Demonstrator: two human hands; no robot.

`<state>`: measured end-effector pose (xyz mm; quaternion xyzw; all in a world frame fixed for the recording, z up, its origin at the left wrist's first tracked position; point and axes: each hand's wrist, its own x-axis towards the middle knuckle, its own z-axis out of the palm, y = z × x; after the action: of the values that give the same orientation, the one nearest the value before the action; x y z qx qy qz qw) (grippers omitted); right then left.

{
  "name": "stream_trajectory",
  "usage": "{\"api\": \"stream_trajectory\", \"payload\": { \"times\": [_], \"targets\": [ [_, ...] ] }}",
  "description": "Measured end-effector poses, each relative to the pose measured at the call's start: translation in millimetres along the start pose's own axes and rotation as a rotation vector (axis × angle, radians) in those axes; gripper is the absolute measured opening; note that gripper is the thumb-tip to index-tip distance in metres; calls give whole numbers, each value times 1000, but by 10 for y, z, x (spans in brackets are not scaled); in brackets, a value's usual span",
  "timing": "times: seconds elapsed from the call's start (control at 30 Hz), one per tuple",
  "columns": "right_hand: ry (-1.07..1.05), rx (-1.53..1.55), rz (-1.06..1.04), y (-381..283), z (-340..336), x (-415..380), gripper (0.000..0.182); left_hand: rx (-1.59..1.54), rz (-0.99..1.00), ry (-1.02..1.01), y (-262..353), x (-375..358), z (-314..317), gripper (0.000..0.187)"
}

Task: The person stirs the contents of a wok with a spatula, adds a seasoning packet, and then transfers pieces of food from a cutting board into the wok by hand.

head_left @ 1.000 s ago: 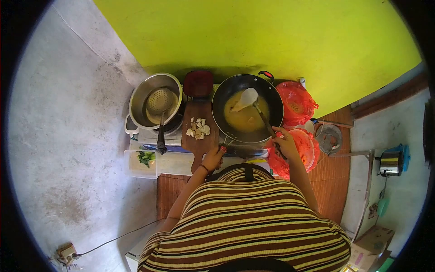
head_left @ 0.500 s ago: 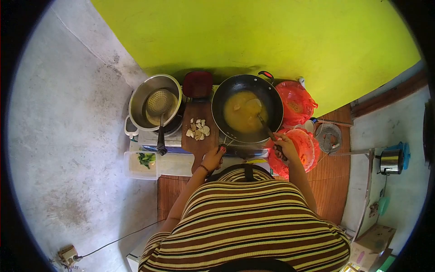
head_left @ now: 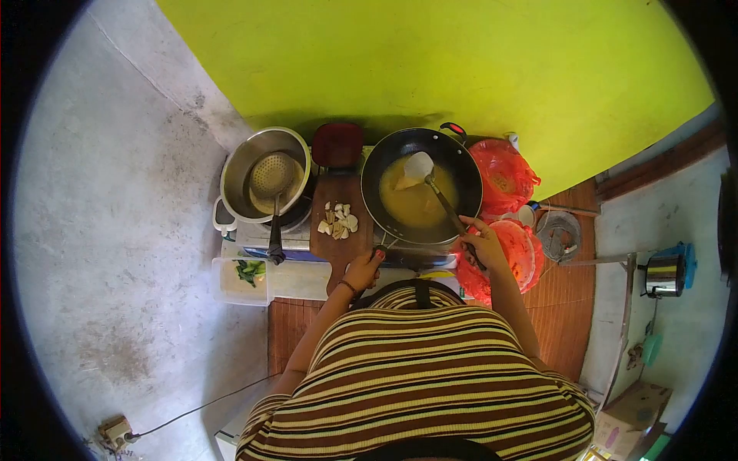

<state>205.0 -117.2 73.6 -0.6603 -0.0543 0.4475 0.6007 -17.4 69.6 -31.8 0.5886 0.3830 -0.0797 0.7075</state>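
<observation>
Nearest to me is the wearer's brown, yellow and black striped top (head_left: 415,369), with both forearms reaching forward. I see the left hand (head_left: 363,270) clenched around the black, red-tipped handle of a round, black, deep-sided wok (head_left: 377,188). That handle points back toward the body and slightly left; a black and red loop handle sits opposite, at the far right of the rim.

The right hand (head_left: 483,244) has its fingers wrapped around the dark handle of a long spatula with a pale, rounded blade (head_left: 446,205). I read its long axis as a diagonal: grip at the near right, blade pointing far and left over the wok's cloudy yellow broth (head_left: 423,211). The blade shows clear; I cannot tell whether its edge touches the liquid.

Beside the right wrist is a red plastic-covered basin (head_left: 525,247). Left of the wok, a brown wooden cutting board (head_left: 327,247) points its handle toward the wearer and carries pale chopped pieces (head_left: 338,221).

Farther left, a perforated metal skimmer (head_left: 273,175) rests inside a silver steel pot (head_left: 234,169). A dark red dish (head_left: 337,144) sits beyond the board, before the lime-green wall (head_left: 461,61).
</observation>
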Motion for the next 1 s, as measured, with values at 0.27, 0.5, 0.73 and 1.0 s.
{"api": "stream_trajectory", "payload": {
  "times": [0.27,0.5,0.73,1.0],
  "targets": [
    [163,-158,-57,218,-226,21,46,-17,1,-11,-74,60,-12,37],
    [135,74,77,339,-178,-148,40,8,20,-9,-18,30,-16,34],
    [12,270,154,291,-137,-70,36,1,-1,10,-26,34,-10,32],
    [7,-4,-26,129,82,98,40,-9,-8,13,-8,18,-2,31]
  ]
}}
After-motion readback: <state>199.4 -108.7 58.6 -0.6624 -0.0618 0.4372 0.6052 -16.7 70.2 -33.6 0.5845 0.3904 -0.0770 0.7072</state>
